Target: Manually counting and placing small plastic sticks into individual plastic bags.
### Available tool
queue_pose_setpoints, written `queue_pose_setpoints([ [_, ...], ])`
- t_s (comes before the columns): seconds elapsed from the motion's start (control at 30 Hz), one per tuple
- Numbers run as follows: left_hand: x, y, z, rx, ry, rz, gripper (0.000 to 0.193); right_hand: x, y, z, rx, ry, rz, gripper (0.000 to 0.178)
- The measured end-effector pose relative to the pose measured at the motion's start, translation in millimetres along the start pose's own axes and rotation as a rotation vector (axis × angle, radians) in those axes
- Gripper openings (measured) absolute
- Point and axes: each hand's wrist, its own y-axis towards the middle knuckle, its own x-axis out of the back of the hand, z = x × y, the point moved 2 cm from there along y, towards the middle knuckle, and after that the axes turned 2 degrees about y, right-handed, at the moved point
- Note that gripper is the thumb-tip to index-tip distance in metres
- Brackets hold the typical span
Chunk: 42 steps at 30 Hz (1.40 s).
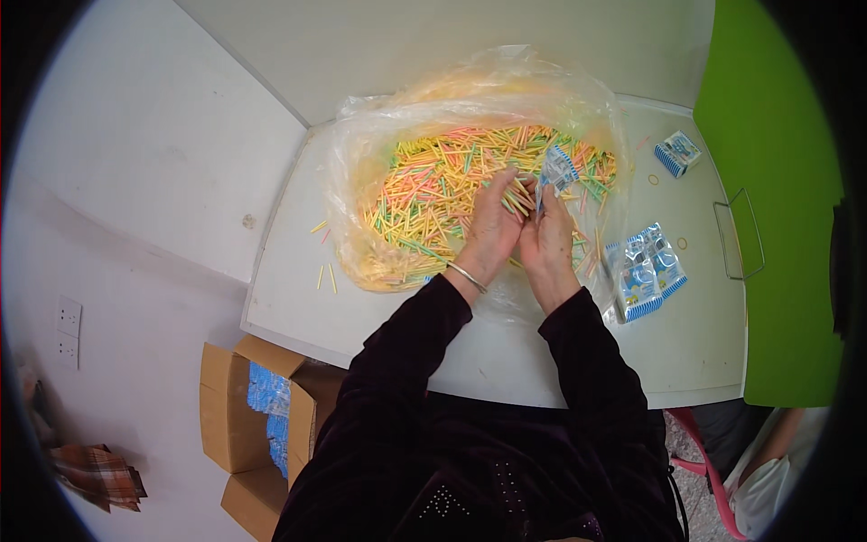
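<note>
Head view: the left hand [492,226] grasps a small bundle of thin coloured plastic sticks [517,197], fingers closed round it; the right hand [546,237] pinches a small clear blue-printed packet [557,170], seemingly held ready beside the bundle; both hover over the big clear plastic bag [379,154] heaped with such sticks on the white bench [506,352]; filled packets [643,271] lie just right.

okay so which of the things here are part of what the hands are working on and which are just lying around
In use: left hand gripping a bunch of coloured sticks; right hand holding a small blue packet; clear bag.

Lying about: packet pile, cardboard box, rubber bands.
</note>
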Motion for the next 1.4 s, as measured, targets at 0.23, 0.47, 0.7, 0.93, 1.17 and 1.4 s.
queue_pose_setpoints([
  [0.23, -11.4, -12.6, 10.2, -0.174, 0.204, -0.081, 0.012, 5.2, 2.1, 1.8, -0.002, 0.039, 0.009, 0.022],
  [0.47, -4.8, -12.6, 12.0, -0.247, 0.296, 0.024, 0.018, 6.4, -1.0, 2.7, -0.019, 0.043, 0.030, 0.021],
  [0.7, -18.1, -20.2, 17.3, -0.219, 0.328, -0.004, 0.008, 11.9, -1.0, 5.8, -0.016, 0.026, 0.033, 0.023],
  [0.93, -3.8, -3.0, -2.7, -0.225, 0.363, 0.008, 0.016, 6.1, -5.9, 21.8, 0.049, -0.095, 0.129, 0.027],
  [1.17, 4.2, 5.3, -25.2, 0.060, -0.075, -0.137, 0.021, 14.7, -20.8, 64.9, 0.055, -0.328, 0.163, 0.023],
  [1.4, 16.2, 4.8, -12.9, 0.241, -0.096, -0.217, 0.021, 29.9, -33.4, 83.4, -0.041, -0.414, 0.215, 0.027],
])
